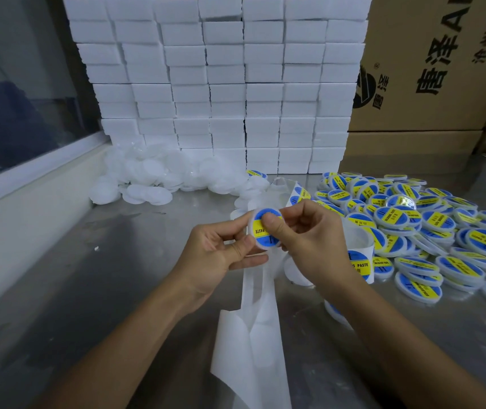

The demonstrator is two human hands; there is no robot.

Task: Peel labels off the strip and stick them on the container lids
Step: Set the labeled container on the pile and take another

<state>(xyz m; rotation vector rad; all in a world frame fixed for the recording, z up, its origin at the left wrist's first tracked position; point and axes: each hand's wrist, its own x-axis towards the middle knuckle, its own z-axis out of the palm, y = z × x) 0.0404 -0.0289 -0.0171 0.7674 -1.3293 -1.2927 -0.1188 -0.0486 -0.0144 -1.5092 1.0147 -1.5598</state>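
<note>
Above the steel worktop (94,276), the left hand (215,261) pinches a white round lid (262,231) by its edge while the right hand (309,240) presses its thumb on the blue-and-yellow label (268,222) — both grips clamped on the lid. Uneven thumb pressure could trap a crease or leave the label off-centre. It reads "PASTE" and nearly covers the lid — spent backing strip (253,349) trails below.
</note>
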